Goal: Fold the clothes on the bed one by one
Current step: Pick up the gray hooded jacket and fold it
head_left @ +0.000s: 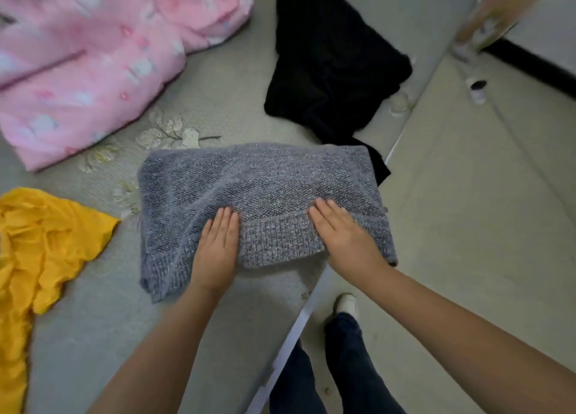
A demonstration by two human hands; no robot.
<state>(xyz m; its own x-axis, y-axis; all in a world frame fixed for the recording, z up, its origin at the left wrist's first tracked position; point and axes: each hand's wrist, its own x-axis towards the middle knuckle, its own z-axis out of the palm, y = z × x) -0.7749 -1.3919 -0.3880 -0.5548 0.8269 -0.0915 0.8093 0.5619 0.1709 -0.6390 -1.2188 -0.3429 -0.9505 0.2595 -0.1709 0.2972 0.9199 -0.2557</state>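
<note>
A grey knitted sweater (pixel 249 183) lies folded into a rough rectangle on the bed (pixel 218 102), near its right edge. My left hand (pixel 216 248) rests flat on the sweater's near left part, fingers straight and together. My right hand (pixel 346 236) presses flat on the near right part, beside the ribbed hem band. A pink printed garment (pixel 81 64) lies at the far left. A black garment (pixel 330 61) lies crumpled behind the sweater. A yellow garment (pixel 40 245) is spread at the near left.
The bed's right edge (pixel 299 323) runs diagonally down to the floor (pixel 467 195). My legs in dark trousers (pixel 349 367) and a white shoe (pixel 344 303) stand beside it. A blurred broom-like object (pixel 495 15) and small bottles (pixel 477 89) stand at the far right.
</note>
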